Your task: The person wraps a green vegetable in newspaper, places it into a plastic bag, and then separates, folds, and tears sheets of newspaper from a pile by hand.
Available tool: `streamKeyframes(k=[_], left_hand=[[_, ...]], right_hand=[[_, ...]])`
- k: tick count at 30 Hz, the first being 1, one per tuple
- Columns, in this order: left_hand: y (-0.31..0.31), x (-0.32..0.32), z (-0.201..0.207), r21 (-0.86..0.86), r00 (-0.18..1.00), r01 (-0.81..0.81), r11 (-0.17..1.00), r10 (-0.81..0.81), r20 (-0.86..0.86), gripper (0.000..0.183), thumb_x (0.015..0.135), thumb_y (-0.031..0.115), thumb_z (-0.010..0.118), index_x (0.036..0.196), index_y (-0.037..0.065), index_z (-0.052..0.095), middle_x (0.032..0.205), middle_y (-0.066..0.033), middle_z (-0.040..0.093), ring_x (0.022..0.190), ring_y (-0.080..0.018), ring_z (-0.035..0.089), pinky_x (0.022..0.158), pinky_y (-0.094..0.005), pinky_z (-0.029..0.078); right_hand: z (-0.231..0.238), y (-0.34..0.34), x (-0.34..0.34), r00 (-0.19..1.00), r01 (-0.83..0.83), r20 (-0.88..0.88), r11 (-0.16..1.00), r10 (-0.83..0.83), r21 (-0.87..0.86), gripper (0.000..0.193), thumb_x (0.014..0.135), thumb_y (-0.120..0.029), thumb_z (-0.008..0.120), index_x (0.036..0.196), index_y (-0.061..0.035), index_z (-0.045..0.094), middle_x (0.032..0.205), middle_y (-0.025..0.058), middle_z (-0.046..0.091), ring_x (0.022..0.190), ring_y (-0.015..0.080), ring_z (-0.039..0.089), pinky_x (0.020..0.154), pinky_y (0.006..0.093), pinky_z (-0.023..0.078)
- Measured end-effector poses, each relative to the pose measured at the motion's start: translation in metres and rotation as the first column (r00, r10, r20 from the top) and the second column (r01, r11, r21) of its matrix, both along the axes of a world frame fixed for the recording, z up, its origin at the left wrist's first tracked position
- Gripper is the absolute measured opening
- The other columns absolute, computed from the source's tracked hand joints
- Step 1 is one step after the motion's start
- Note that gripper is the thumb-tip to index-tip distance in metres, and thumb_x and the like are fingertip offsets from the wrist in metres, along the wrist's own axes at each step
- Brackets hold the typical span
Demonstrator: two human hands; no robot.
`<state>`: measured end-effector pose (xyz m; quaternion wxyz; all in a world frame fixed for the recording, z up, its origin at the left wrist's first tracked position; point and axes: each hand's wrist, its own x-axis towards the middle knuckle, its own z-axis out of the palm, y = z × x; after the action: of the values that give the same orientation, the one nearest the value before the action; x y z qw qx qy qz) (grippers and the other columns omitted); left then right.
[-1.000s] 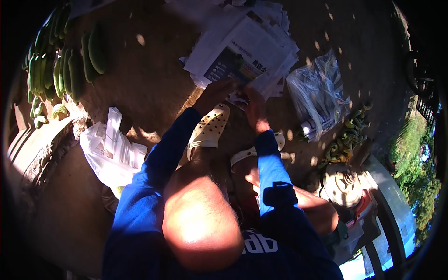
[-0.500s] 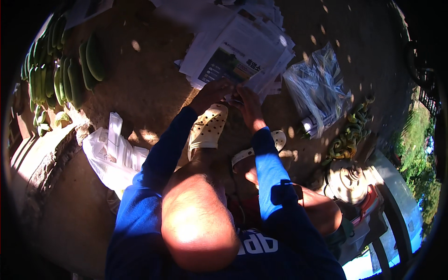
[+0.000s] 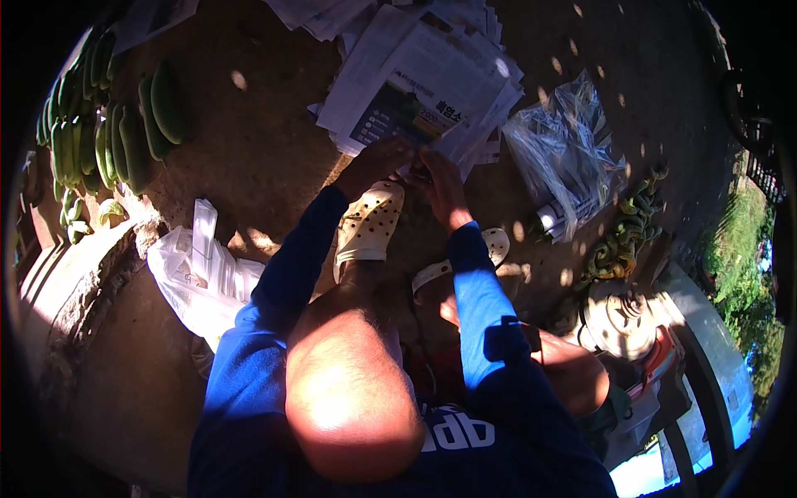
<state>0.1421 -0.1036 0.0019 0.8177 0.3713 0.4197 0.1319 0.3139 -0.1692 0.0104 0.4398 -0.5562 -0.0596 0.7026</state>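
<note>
- Newspaper stack (image 3: 427,91), loosely fanned, is laid on shaded brown ground straight ahead of both hands, with its lower edge just beyond the fingertips.
- Side edges of the top sheets are slanted away from the body and toward the right; because the sheets are splayed, one long axis cannot be told with certainty.
- Left hand (image 3: 374,168) and right hand (image 3: 446,187) are brought together at that lower edge, the left from lower left, the right from below; neither is clearly nearer to the paper.
- Fingers of both hands are bent inward, tips almost meeting; whether anything is pinched between them, or the paper is touched, cannot be told in the shadow.
- Below the hands, a cream clog (image 3: 369,224) with round holes is seen on the left foot.
- To the right of the paper, a crumpled clear plastic bag (image 3: 564,141) is placed, with curled yellow-green produce (image 3: 610,259) below it.
- Far to the left, long green vegetables (image 3: 133,149) are set in rows; nearer, a white plastic bag (image 3: 191,282) is seen beside the left sleeve (image 3: 286,257).
</note>
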Motion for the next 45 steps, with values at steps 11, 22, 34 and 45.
streamKeyframes(k=[11, 22, 34, 45], left_hand=[[0.001, -0.003, -0.019, 0.487, 0.984, 0.151, 0.860, -0.177, 0.006, 0.032, 0.097, 0.027, 0.057, 0.122, 0.007, 0.057, 0.111, -0.0043, 0.061, 0.093, -0.0161, 0.064, 0.077, -0.0293, 0.055], [0.000, -0.001, -0.015, -0.062, 1.000, -0.027, 0.998, 0.027, -0.008, 0.034, 0.097, 0.029, 0.056, 0.122, 0.005, 0.058, 0.107, -0.0061, 0.061, 0.084, -0.0170, 0.065, 0.069, -0.0281, 0.054], [-0.010, 0.005, -0.012, 0.096, 0.997, -0.049, 0.994, 0.054, -0.053, 0.021, 0.100, 0.022, 0.049, 0.110, 0.005, 0.057, 0.101, -0.0049, 0.058, 0.091, -0.0123, 0.057, 0.075, -0.0293, 0.049], [-0.004, 0.001, -0.015, 0.095, 1.000, -0.005, 0.996, 0.005, -0.001, 0.027, 0.097, 0.023, 0.056, 0.119, 0.007, 0.056, 0.104, -0.0017, 0.059, 0.086, -0.0111, 0.062, 0.062, -0.0239, 0.053]], right_hand=[[-0.003, -0.002, 0.000, 0.996, 0.036, -0.087, 0.998, -0.032, 0.049, 0.028, 0.095, -0.028, 0.063, 0.110, -0.0040, 0.060, 0.100, 0.0068, 0.059, 0.096, 0.0175, 0.060, 0.082, 0.0352, 0.054], [-0.003, 0.001, 0.003, 0.997, -0.070, -0.004, 0.994, 0.071, 0.079, 0.026, 0.097, -0.027, 0.060, 0.106, -0.0031, 0.058, 0.096, 0.0070, 0.058, 0.093, 0.0181, 0.061, 0.081, 0.0363, 0.055], [0.002, 0.003, -0.008, 0.968, -0.152, 0.203, 0.988, 0.145, 0.021, 0.024, 0.096, -0.024, 0.061, 0.104, -0.0014, 0.060, 0.097, 0.0055, 0.061, 0.088, 0.0146, 0.061, 0.075, 0.0312, 0.054], [-0.002, -0.004, -0.008, 0.961, -0.114, 0.254, 0.993, 0.107, 0.016, 0.029, 0.096, -0.031, 0.063, 0.098, -0.0018, 0.064, 0.089, 0.0039, 0.064, 0.080, 0.0097, 0.059, 0.067, 0.0268, 0.048]])
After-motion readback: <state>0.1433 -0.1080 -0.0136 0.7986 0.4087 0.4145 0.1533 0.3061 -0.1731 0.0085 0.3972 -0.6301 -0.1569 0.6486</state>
